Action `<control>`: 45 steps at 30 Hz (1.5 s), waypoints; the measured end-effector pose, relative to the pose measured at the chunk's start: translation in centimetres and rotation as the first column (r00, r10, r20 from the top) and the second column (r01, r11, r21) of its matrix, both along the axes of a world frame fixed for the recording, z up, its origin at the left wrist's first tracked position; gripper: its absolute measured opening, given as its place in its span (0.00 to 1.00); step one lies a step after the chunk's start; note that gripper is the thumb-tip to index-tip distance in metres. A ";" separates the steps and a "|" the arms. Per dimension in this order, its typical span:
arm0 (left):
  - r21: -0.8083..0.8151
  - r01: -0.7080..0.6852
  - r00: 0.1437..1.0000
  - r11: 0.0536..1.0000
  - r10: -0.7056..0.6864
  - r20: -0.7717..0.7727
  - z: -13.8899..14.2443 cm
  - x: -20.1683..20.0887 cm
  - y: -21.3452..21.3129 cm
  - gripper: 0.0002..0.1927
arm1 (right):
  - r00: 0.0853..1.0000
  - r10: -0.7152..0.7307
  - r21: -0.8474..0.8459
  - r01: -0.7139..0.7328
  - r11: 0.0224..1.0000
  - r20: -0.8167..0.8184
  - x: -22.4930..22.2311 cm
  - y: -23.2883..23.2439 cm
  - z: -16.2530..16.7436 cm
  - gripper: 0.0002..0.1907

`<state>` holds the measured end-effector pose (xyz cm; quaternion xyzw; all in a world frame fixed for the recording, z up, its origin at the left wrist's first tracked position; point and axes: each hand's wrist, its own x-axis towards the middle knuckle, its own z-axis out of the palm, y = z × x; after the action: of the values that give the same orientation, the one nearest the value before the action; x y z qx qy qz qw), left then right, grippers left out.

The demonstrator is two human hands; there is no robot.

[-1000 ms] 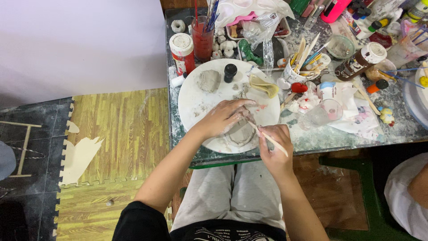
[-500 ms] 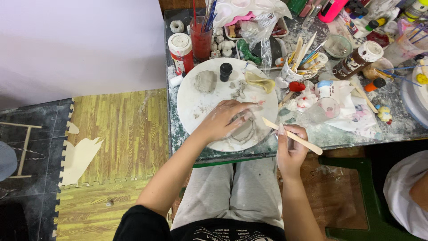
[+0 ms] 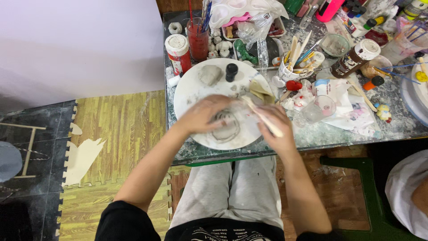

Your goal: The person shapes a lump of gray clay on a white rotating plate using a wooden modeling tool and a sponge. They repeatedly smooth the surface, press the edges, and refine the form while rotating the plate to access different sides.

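Observation:
A round white board (image 3: 191, 89) lies on the table in front of me. On it sits a flat grey clay piece (image 3: 226, 127) with raised outlines. My left hand (image 3: 201, 114) rests on the left side of the clay piece, fingers curled over it. My right hand (image 3: 272, 124) grips a pale wooden modelling stick (image 3: 262, 117), whose tip points up-left over the clay. A lump of grey clay (image 3: 209, 74) and a small black cap (image 3: 231, 71) sit at the board's far edge.
The table is crowded: a red-labelled jar (image 3: 178, 52), a red cup of brushes (image 3: 198, 38), a cup of wooden tools (image 3: 292, 67), paint bottles (image 3: 355, 57), a clear cup (image 3: 322, 107) and stained paper towels (image 3: 343, 105). Foam mats (image 3: 111, 129) cover the floor at left. Another person's clothing (image 3: 408, 192) shows at right.
My right hand has brought the wooden stick back from the right onto the clay piece, and the stick now points up-left. My left hand has stayed on the clay.

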<state>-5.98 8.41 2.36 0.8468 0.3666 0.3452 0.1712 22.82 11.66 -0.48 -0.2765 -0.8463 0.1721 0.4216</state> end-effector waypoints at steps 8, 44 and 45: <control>-0.029 -0.437 0.886 0.899 0.425 -0.184 0.3 1.0 -6.4 0.51 | 0.989 0.079 -0.174 -0.057 0.983 0.124 0.5 0.7 1.8 0.21; -0.169 -0.505 0.843 0.846 0.526 0.116 -1.0 -2.0 -7.8 0.45 | 0.927 -0.266 -0.442 0.130 0.888 -0.262 0.6 0.0 0.9 0.20; -0.170 -0.483 0.851 0.859 0.506 0.140 -1.2 -2.1 -7.7 0.43 | 0.931 -0.184 -0.436 0.029 0.899 -0.316 0.6 0.0 1.3 0.21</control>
<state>-8.13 0.66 1.13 0.6761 0.5770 0.4282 0.1631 23.40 11.63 0.81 -0.3731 -0.6833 0.3746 0.5036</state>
